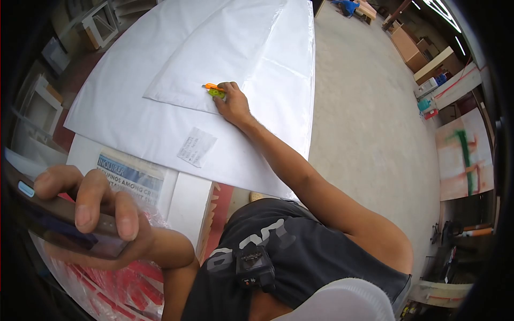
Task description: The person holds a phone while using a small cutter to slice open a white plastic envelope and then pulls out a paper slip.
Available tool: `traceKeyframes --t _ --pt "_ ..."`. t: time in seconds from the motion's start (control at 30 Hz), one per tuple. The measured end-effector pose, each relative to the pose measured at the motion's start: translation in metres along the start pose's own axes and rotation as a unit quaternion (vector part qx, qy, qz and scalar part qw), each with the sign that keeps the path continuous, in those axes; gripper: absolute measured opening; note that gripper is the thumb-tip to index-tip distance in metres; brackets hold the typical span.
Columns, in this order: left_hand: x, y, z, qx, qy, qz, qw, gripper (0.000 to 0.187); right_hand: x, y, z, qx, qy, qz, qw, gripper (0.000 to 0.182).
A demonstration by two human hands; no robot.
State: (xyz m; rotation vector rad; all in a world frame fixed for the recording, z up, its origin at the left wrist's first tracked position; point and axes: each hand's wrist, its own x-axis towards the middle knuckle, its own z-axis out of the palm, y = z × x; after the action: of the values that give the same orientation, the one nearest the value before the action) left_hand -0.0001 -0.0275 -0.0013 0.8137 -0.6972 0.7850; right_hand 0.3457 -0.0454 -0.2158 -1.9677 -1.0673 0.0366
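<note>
- The right hand (234,106) is in the top middle of the frame, down at the white sheet (118,115), next to the low edge of a white flap (214,59).
- A thin orange stick (212,86), maybe a pen, pokes out from the finger side of this hand. Its long way runs side to side, and its dark tip points left in the frame.
- Just below the stick is a small green thing (217,93). I cannot tell what it is.
- The right hand is mostly closed. Its thumb and bent fingers pinch the green thing, and the stick is in its grip too.
- The right hand is the near one to the stick. The left hand (122,212) is well apart, at the lower left of the frame.
- The left hand is curled over a dark phone (64,232). Its fingers bend over the top edge. The phone slants from upper left down to the right.
- A note (197,147) with writing lies on the sheet, below and left of the right hand. No hand touches it.
- A newspaper (131,172) shows between the sheet and the left hand.
</note>
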Motion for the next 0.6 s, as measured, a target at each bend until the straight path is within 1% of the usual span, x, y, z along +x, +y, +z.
traceKeyframes --t 0.07,0.1,0.17,0.3,0.37,0.4,0.43,0.5,0.6 --pt "-0.003 -0.001 0.002 0.051 0.034 0.053 0.997 0.046 0.000 0.000 0.000 -0.008 0.005 -0.004 1.000 0.039" --pt "-0.003 0.000 0.003 0.048 0.033 0.052 0.997 0.046 -0.002 0.000 0.000 -0.010 0.003 0.001 1.000 0.039" --pt "-0.001 0.004 0.006 -0.020 0.018 0.024 0.999 0.048 -0.001 -0.002 -0.001 -0.013 0.002 0.004 1.000 0.039" --pt "-0.006 0.004 0.013 -0.070 0.028 0.027 0.997 0.048 0.000 -0.002 -0.001 -0.029 -0.011 0.006 0.999 0.042" --pt "-0.005 0.007 0.019 -0.017 0.010 0.053 0.998 0.040 0.000 -0.001 -0.002 -0.029 -0.013 0.005 0.999 0.042" --pt "-0.004 0.005 0.023 -0.008 0.016 0.077 0.997 0.036 0.001 -0.001 -0.002 -0.024 -0.017 0.001 1.000 0.042" --pt "-0.004 0.008 0.025 -0.009 0.016 0.077 0.997 0.036 0.001 -0.001 -0.001 -0.018 -0.022 -0.002 1.000 0.043" --pt "-0.006 0.016 0.026 -0.016 -0.001 0.040 0.999 0.032 0.002 0.000 -0.002 -0.020 -0.026 -0.012 0.999 0.043" --pt "-0.007 0.019 0.028 0.002 -0.009 0.041 0.999 0.028 0.002 0.000 -0.004 -0.025 -0.036 -0.038 0.998 0.044"
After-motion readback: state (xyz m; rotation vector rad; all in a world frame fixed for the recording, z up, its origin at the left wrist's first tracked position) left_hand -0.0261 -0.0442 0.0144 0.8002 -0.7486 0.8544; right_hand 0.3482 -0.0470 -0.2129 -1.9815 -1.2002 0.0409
